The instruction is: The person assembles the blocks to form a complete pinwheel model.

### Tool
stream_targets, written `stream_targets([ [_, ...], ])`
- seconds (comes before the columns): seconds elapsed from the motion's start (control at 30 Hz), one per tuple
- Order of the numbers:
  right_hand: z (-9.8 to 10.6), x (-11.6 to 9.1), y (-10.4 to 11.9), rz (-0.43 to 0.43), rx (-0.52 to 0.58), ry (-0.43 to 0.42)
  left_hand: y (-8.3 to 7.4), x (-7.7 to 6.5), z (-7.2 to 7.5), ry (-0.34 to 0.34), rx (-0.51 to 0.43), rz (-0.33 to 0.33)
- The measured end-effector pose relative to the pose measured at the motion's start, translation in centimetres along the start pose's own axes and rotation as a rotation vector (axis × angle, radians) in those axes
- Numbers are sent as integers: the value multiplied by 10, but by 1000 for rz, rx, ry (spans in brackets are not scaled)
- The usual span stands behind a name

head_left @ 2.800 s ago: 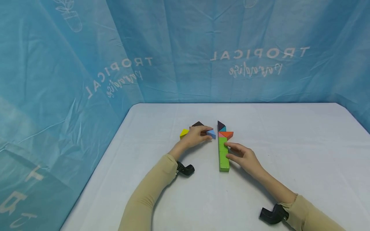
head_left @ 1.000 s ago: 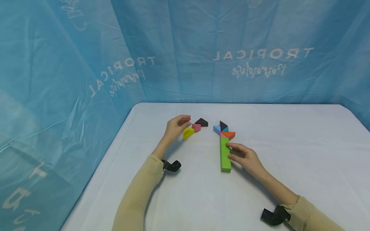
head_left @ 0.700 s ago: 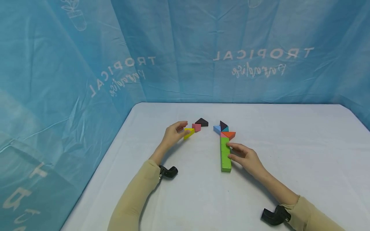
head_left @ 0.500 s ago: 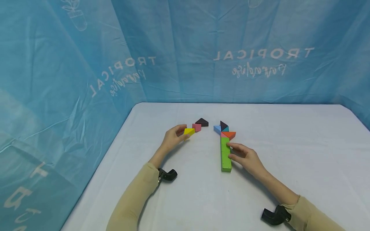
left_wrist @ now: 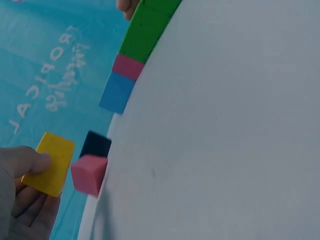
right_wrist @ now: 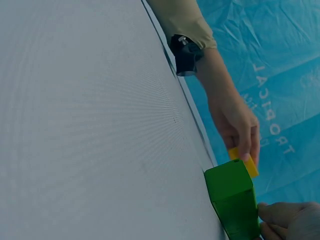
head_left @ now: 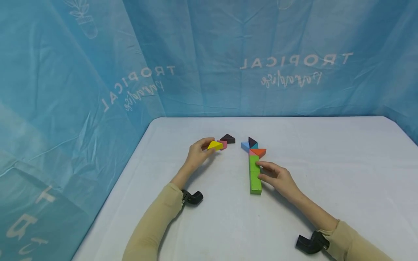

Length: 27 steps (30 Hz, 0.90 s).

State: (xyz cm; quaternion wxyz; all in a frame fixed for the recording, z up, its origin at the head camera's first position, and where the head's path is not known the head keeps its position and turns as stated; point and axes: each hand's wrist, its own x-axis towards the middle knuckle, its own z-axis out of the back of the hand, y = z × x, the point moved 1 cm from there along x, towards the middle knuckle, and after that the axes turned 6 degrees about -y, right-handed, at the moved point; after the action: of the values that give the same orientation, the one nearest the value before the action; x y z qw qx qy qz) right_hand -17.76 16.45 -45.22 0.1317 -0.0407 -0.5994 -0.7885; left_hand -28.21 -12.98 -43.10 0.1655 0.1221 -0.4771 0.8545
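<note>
My left hand point(head_left: 196, 154) pinches a yellow triangular block point(head_left: 215, 145) between thumb and fingers, and in the left wrist view the thumb point(left_wrist: 37, 161) lies across its face. Just beyond it, partly covered, is a pink block point(head_left: 224, 144). My right hand point(head_left: 280, 179) touches the right side of a row of green blocks point(head_left: 255, 174) with thumb and a fingertip, fingers loosely bent. At the row's far end sit a pink piece point(head_left: 251, 153), an orange triangle point(head_left: 260, 152), a light blue block point(head_left: 245, 145), a teal piece point(head_left: 254, 146) and a dark triangle point(head_left: 251, 141).
A black triangular block point(head_left: 228, 139) lies behind the pink block. Everything rests on a white-covered table point(head_left: 326, 163), with blue printed curtains point(head_left: 209, 72) behind and on the left. Black wrist cameras point(head_left: 193, 198) are strapped to both forearms.
My left hand placed the light blue block beside the teal piece, went back left and took hold of the yellow block, which is now lifted slightly. The right hand stayed at the green blocks.
</note>
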Motion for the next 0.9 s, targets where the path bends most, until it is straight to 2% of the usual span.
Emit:
stream_targets([
  [0.2, -2, -2, 10, -12, 0, -1, -19, 9, -24, 133, -1, -68],
  [0.37, -2, 0, 4, -7, -5, -1, -22, 18, -49, 207, 44, -98],
  [0.57, -1, 1, -1, -8, -3, -1, -23, 24, -63, 221, 111, -92],
  [0.9, 0, -1, 4, -20, 7, -4, -19, 31, -73, 257, 65, -68],
])
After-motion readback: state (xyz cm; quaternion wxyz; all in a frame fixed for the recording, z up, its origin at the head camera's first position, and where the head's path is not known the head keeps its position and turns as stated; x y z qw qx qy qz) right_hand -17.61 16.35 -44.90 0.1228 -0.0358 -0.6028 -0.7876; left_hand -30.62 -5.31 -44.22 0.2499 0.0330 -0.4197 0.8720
